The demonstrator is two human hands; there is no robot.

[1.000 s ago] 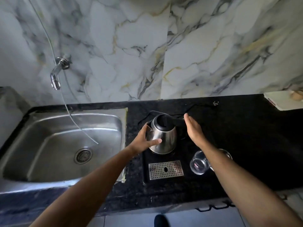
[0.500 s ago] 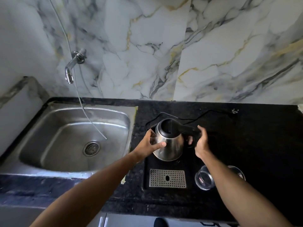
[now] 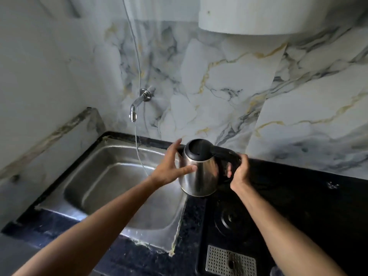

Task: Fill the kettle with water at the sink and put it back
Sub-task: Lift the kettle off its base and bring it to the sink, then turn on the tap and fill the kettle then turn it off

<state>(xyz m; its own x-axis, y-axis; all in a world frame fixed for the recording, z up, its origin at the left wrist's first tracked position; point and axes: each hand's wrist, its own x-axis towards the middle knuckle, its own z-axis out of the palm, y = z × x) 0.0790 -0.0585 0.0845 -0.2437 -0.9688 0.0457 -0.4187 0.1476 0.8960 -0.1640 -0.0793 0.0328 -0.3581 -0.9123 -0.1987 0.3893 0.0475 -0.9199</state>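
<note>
A steel kettle (image 3: 199,174) with a black lid and black handle hangs in the air above the right edge of the sink (image 3: 111,176). My right hand (image 3: 239,172) is closed around its handle. My left hand (image 3: 171,168) lies against its left side, thumb across the steel and fingers spread. Below the kettle, its round black base (image 3: 229,220) sits bare on a black tray. A chrome tap (image 3: 137,104) juts from the marble wall over the sink, left of the kettle.
A thin clear hose (image 3: 137,140) hangs down past the tap into the steel basin. The black tray holds a perforated metal drip grate (image 3: 231,261). A white cylindrical tank (image 3: 268,14) hangs on the wall above. Black stone counter (image 3: 318,206) extends to the right.
The kettle has come up off its base and shifted left toward the sink. My right hand has closed on the handle, my left hand stays on its side. The view tilted upward.
</note>
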